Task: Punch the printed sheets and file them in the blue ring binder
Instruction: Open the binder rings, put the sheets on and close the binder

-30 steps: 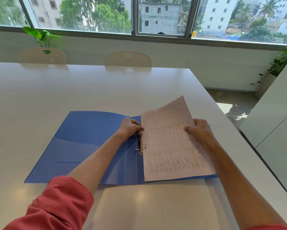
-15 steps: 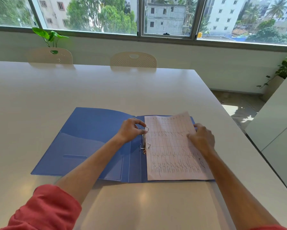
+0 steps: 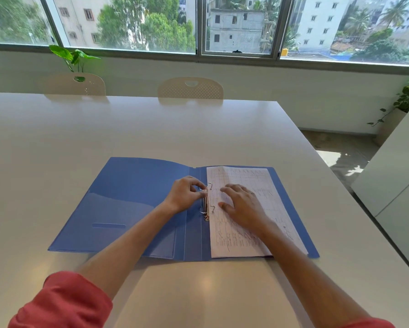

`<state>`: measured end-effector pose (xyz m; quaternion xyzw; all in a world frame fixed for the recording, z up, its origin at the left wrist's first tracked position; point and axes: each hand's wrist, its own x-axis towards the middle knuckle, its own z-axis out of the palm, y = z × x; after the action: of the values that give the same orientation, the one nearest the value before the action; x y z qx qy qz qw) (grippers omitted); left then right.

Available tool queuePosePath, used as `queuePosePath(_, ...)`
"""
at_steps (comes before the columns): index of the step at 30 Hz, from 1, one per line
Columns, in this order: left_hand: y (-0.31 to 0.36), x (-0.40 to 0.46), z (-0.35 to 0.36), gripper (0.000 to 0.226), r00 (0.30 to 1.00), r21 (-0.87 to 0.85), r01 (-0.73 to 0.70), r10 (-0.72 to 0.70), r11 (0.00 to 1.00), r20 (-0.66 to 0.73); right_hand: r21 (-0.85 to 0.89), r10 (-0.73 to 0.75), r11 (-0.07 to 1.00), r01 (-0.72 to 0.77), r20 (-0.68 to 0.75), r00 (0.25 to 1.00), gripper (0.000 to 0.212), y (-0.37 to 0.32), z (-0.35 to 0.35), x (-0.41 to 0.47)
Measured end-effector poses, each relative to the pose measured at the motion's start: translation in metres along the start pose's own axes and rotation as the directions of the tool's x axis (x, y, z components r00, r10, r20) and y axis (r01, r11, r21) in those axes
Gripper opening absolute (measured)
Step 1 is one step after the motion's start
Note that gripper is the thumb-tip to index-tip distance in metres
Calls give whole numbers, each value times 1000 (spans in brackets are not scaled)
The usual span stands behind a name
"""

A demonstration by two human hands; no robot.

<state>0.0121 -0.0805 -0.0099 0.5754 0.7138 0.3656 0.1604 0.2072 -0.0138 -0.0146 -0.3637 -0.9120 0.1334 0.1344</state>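
The blue ring binder (image 3: 132, 197) lies open and flat on the white table (image 3: 127, 129). Its metal ring mechanism (image 3: 206, 204) runs down the spine, and the two rings stand parted. The printed sheets (image 3: 243, 235), covered with a ruled table, lie flat on the binder's right half with their left edge at the rings. My left hand (image 3: 184, 194) pinches the upper ring between thumb and fingers. My right hand (image 3: 242, 207) rests flat on the sheets with fingers spread, pressing them down beside the rings.
Two cream chairs (image 3: 190, 88) stand at the table's far edge, below a wide window. A potted plant (image 3: 72, 56) shows behind the left chair. A white cabinet (image 3: 397, 176) stands to the right, across a strip of floor. The table's right edge runs close to the binder.
The sheets, raised and tilted a second ago, now lie flat on the binder's right half. My right hand let go of their edge and moved left onto them. My left hand stays at the rings.
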Motion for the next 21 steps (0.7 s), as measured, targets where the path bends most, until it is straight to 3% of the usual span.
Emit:
queuePosePath(7,-7,-19,-21,10,999,-68,13,-11,998,35,240,-52,969,57,-25,998,27,-10,-7,-5)
queuePosePath(12,-7,-30,-26,6,978,-46,-54,62,997,197,320,-128,940,121,-1,992,17,-20,-3,-8)
queuePosePath(21,-8,-37,-11,5,986,-88,-80,92,993,139,463,15,886,8,-46,999,13,-23,5,-17)
